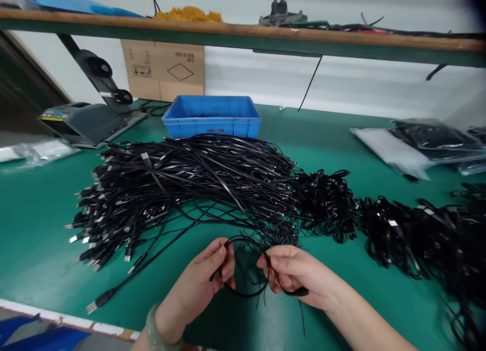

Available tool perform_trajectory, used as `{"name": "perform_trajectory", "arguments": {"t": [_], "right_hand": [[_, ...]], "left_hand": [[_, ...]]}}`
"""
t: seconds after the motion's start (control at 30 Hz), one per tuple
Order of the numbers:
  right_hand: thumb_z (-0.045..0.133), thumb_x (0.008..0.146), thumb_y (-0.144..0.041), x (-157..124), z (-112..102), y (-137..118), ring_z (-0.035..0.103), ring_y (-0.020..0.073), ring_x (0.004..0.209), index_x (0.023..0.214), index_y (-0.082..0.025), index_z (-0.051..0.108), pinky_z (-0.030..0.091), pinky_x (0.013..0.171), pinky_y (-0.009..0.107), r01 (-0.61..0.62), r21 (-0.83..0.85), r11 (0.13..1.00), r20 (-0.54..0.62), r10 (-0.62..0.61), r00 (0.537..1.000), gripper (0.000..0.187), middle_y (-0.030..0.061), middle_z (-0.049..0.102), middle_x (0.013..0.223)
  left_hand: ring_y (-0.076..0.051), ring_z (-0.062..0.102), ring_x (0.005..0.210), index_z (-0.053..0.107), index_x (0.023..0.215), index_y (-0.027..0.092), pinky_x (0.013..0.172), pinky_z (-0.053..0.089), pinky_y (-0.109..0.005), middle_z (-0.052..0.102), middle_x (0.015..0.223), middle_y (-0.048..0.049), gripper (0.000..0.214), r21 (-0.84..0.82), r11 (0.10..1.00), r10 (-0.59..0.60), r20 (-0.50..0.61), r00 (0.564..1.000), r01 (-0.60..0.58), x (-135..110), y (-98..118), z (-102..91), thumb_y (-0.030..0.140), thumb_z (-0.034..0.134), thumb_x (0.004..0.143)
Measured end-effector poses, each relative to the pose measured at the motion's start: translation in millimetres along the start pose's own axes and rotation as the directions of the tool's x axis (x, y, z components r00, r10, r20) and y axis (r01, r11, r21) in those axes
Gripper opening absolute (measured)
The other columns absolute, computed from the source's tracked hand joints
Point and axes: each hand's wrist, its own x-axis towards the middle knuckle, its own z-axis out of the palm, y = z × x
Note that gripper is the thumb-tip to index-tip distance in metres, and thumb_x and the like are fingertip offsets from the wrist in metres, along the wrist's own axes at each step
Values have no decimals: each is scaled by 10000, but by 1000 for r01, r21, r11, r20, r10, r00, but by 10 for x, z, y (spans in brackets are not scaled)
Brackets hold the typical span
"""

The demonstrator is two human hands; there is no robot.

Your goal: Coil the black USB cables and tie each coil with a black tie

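Between my two hands is a black USB-type cable (248, 295), bent into a loose loop above the front of the table. My left hand (207, 275) pinches the left side of the loop between thumb and fingers. On the other side my right hand (298, 272) grips the cable, and a dark plug end sticks out under its fingers. Just behind the hands lies a small heap of thin black ties (283, 233). A big pile of straight black cables (205, 168) spreads beyond, its silver USB plugs facing left. One loose cable's plug (100, 299) lies near the front edge.
Coiled black cables (324, 204) lie in bunches to the right. A blue bin (212, 125) stands behind the pile. At the back left is a grey machine (83, 123); a cardboard sheet (163, 70) leans on the wall. Plastic bags (436, 143) lie right, below a shelf (235, 33).
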Motion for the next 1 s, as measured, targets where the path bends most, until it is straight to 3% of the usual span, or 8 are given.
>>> {"name": "perform_trajectory", "arguments": {"t": [0.17,0.27,0.43,0.53,0.67,0.73,0.87,1.0], "right_hand": [[832,508,-285,42,33,-14,580,133,787,697,-181,710,434,693,234,140,26,990,-22,-139,990,248,40,638,939],[848,468,-242,107,94,-18,540,185,1004,654,-188,700,411,842,273,250,16,968,-17,-249,968,244,50,620,1076],[819,514,-187,220,134,26,591,113,617,620,-182,651,458,589,239,299,12,954,-110,-296,949,199,28,693,822],[806,529,-151,224,133,22,603,112,637,606,-175,634,460,610,221,338,-48,940,-161,-341,926,190,5,687,692],[789,554,-159,167,143,-18,607,112,632,599,-164,623,460,604,219,303,-126,945,-148,-320,936,172,17,698,703],[789,556,-173,146,145,-29,610,118,631,606,-160,618,457,594,225,285,-122,951,-136,-300,944,179,26,701,708],[789,571,-219,151,144,-22,611,121,648,641,-153,604,446,627,236,251,-98,963,-76,-258,963,208,33,698,709],[719,661,-333,185,117,-21,596,148,693,699,-162,562,434,686,284,207,-269,941,-84,-237,968,235,30,669,720]], "left_hand": [[-107,450,600,567,726,153,628,446,-283,466,636,20,189,10,1000,-19,-65,998,20,38,-102,50,329,596,790],[-83,395,516,587,722,142,523,410,-234,434,571,38,260,1,998,-60,-59,996,61,59,-246,144,398,620,755],[-55,355,413,621,716,115,415,315,-193,394,486,59,353,-70,983,-165,66,984,169,71,-448,254,466,656,695],[-55,403,403,624,687,108,420,343,-185,441,485,44,303,-41,984,-163,146,976,171,62,-467,239,403,692,684],[-140,598,656,591,747,130,600,494,-259,598,733,-39,247,-120,964,-217,155,964,236,23,-416,202,350,693,699],[-125,580,566,563,765,149,543,507,-261,580,656,-12,243,-151,944,-265,178,948,292,-5,-379,196,370,655,727],[-25,205,327,532,740,172,273,239,-119,350,447,103,301,18,922,-381,214,900,386,-60,-301,202,459,620,727],[-21,165,352,470,674,181,299,75,-129,340,445,104,394,252,894,-393,41,919,371,-91,-240,152,551,605,688]]}}
